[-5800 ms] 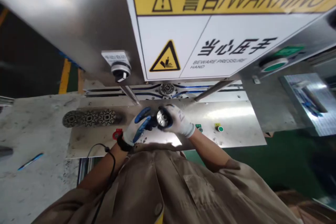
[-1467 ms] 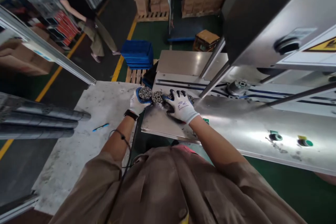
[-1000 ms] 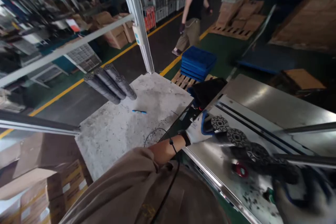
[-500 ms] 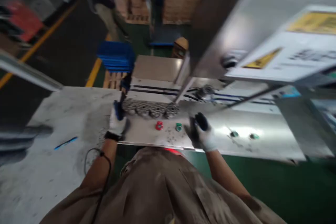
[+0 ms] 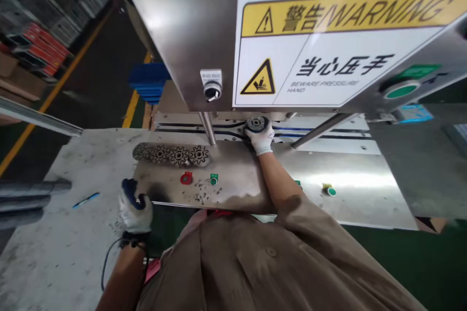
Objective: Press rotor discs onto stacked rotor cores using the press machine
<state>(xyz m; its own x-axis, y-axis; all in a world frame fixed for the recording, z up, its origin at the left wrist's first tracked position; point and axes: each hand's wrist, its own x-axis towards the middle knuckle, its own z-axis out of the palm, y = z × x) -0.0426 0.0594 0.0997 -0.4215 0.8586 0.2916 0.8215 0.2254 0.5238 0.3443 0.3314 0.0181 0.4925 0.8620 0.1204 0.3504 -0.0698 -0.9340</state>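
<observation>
Evidently, the slotted motor core (image 5: 256, 123) was clasped around its side by the right hand (image 5: 260, 138), at the guide rails (image 5: 317, 129) below the press housing (image 5: 175, 34). The left hand (image 5: 135, 209) was loosely curled near the desk's (image 5: 98, 160) edge, nothing visibly held. A level, side-only grip seemed best kept, the top face left uncovered.

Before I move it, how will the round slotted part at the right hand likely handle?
The slotted part is probably stiff, since it looks metallic. It may feel heavy for its size, as solid metal shows between the slots. Its round outline suggests it could roll if laid sideways; the right hand curls around its near side.
</observation>
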